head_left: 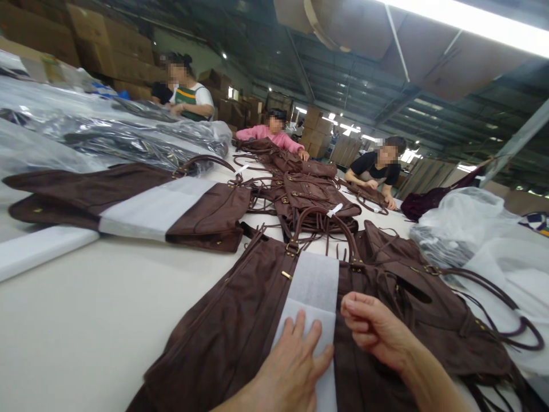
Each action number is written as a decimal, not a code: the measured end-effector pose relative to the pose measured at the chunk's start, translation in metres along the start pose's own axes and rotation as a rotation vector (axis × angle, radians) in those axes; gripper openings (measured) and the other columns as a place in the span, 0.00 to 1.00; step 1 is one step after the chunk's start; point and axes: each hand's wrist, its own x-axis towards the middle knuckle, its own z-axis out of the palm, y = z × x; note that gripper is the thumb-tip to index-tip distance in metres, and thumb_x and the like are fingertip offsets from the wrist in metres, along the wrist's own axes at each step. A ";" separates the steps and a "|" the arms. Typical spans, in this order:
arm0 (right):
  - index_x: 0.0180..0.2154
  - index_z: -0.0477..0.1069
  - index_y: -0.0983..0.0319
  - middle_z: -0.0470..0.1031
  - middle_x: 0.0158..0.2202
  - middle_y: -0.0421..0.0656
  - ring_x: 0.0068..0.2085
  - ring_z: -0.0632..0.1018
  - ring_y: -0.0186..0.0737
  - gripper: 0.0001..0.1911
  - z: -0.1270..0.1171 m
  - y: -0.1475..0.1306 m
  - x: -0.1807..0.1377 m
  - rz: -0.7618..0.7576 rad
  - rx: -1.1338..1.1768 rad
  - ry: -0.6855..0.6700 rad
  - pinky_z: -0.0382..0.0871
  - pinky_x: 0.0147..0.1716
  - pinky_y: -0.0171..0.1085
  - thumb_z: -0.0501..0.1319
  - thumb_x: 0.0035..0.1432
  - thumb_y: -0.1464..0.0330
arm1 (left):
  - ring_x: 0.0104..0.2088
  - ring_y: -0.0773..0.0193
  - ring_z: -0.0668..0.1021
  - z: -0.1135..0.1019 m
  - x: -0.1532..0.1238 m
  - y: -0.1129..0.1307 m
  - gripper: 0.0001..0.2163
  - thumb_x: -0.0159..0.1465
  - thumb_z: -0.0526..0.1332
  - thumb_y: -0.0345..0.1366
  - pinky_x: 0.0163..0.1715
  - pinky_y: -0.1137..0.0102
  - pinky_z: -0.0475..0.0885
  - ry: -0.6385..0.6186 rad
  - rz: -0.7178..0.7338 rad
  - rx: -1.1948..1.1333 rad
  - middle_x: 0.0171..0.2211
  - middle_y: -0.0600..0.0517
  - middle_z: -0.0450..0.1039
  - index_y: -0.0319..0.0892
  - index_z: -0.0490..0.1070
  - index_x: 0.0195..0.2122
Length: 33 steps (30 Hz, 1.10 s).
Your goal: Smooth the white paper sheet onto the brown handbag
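Note:
A dark brown leather handbag (pixel 240 315) lies flat in front of me, with a strip of white foam sheet (pixel 315 280) running down its middle. My left hand (pixel 295 357) rests on that strip with its fingers spread. Just right of the strip, my right hand (pixel 373 326) hovers over the bag, its fingers curled and the thumb pressed to the forefinger; anything pinched there is hidden or too small to make out. The bag's looped handle (pixel 328 214) points away from me and carries a white wrap (pixel 334 210).
Another brown bag (pixel 210 212) with a white band lies at the left, near a white foam roll (pixel 47 249). More brown bags (pixel 429 297) crowd the right and centre. Plastic-wrapped goods (pixel 128 129) fill the far left. Several co-workers, one in a pink top (pixel 266 134), work across the table.

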 end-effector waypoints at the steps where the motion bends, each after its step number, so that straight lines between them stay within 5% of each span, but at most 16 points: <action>1: 0.28 0.68 0.63 0.56 0.22 0.32 0.21 0.52 0.23 0.15 -0.001 0.005 0.005 -0.019 -0.043 0.041 0.36 0.16 0.27 0.73 0.45 0.65 | 0.65 0.33 0.53 -0.001 0.000 0.001 0.28 0.64 0.53 0.43 0.59 0.40 0.54 -0.009 -0.003 0.009 0.65 0.38 0.53 0.46 0.55 0.65; 6: 0.30 0.69 0.63 0.56 0.19 0.31 0.20 0.52 0.24 0.17 -0.013 0.033 0.034 -0.168 -0.328 0.249 0.37 0.17 0.29 0.69 0.49 0.57 | 0.65 0.32 0.53 -0.004 0.001 0.003 0.30 0.59 0.58 0.38 0.59 0.40 0.53 -0.017 -0.030 0.015 0.65 0.38 0.53 0.45 0.56 0.64; 13: 0.31 0.69 0.62 0.55 0.18 0.31 0.20 0.52 0.26 0.17 -0.014 0.044 0.041 -0.240 -0.476 0.303 0.40 0.17 0.31 0.66 0.51 0.54 | 0.64 0.28 0.50 -0.008 0.007 0.003 0.38 0.49 0.57 0.27 0.59 0.35 0.53 -0.099 0.007 -0.015 0.70 0.48 0.44 0.43 0.57 0.64; 21: 0.29 0.72 0.60 0.70 0.26 0.38 0.28 0.68 0.36 0.14 -0.025 0.047 0.049 -0.448 -0.792 0.362 0.62 0.30 0.35 0.62 0.55 0.56 | 0.64 0.29 0.51 0.010 0.005 -0.004 0.28 0.63 0.51 0.42 0.58 0.36 0.53 0.040 0.060 -0.023 0.67 0.49 0.53 0.43 0.57 0.65; 28: 0.35 0.72 0.58 0.74 0.31 0.40 0.32 0.73 0.41 0.06 -0.029 0.045 0.057 -0.611 -1.223 0.433 0.64 0.35 0.38 0.60 0.59 0.62 | 0.65 0.29 0.49 0.018 0.008 -0.005 0.30 0.60 0.54 0.40 0.57 0.35 0.51 0.032 0.048 0.001 0.67 0.49 0.53 0.43 0.55 0.65; 33: 0.43 0.65 0.58 0.70 0.36 0.41 0.37 0.74 0.44 0.16 -0.029 0.041 0.065 -0.674 -1.380 0.614 0.64 0.37 0.39 0.64 0.54 0.64 | 0.64 0.28 0.50 0.011 0.007 -0.002 0.29 0.61 0.53 0.41 0.58 0.35 0.51 0.029 0.048 -0.041 0.67 0.49 0.54 0.42 0.57 0.65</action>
